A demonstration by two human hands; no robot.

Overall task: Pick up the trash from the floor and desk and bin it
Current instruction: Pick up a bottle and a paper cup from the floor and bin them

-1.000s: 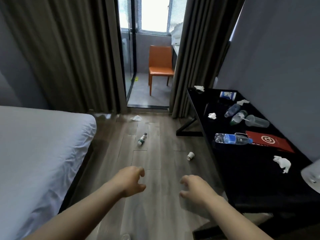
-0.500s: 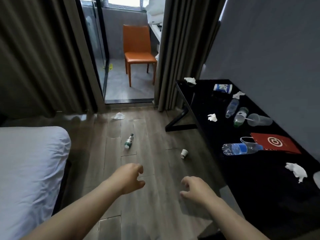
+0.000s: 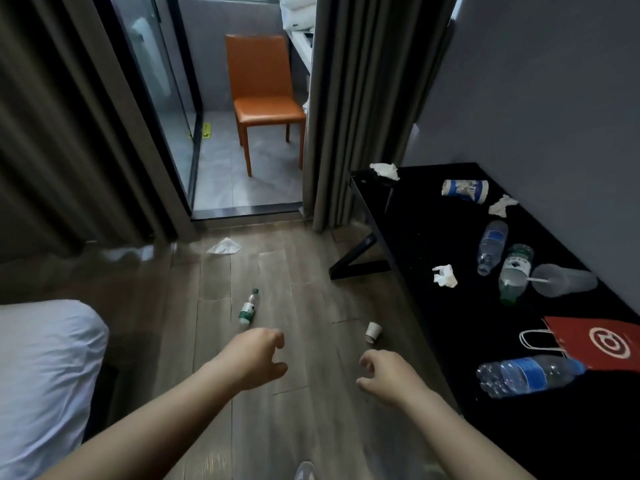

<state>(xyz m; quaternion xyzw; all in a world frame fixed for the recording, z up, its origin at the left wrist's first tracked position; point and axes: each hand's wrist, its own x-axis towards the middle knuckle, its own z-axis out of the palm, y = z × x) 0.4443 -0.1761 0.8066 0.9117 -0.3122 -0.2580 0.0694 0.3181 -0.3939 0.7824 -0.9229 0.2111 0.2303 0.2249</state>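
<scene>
Left hand point(image 3: 254, 358) was held out over the wood floor point(image 3: 311, 271), fingers loosely curled and holding nothing. Right hand point(image 3: 389, 375) was out beside it, well apart, fingers hooked downward, also empty.

Floor trash, read from the left hand: small green-capped bottle point(image 3: 248, 308) lay on its side just beyond the knuckles at 12 o'clock. White paper cup point(image 3: 373, 332) lay tipped over at 12 o'clock from the right hand, near the desk edge. A flat tissue point(image 3: 224, 247) lay farther off at 12 o'clock, near the door sill.

Black desk point(image 3: 415, 237) ran along the wall at 3 o'clock. On it, nearest first: clear water bottle point(image 3: 530, 375) lying flat, one end touching the red paper bag point(image 3: 599, 344); crumpled tissue point(image 3: 445, 276); two more bottles — a blue-label one point(image 3: 491, 245) and a green-label one point(image 3: 514, 271) — beside a tipped plastic cup point(image 3: 564, 280) with a straw; a second tissue wad point(image 3: 502, 205); a printed paper cup point(image 3: 465, 190) on its side; a third wad point(image 3: 385, 170) at the far corner.

White bed point(image 3: 45, 375) sat at 9 o'clock; an orange chair point(image 3: 263, 98) stood past the curtains at 12.
</scene>
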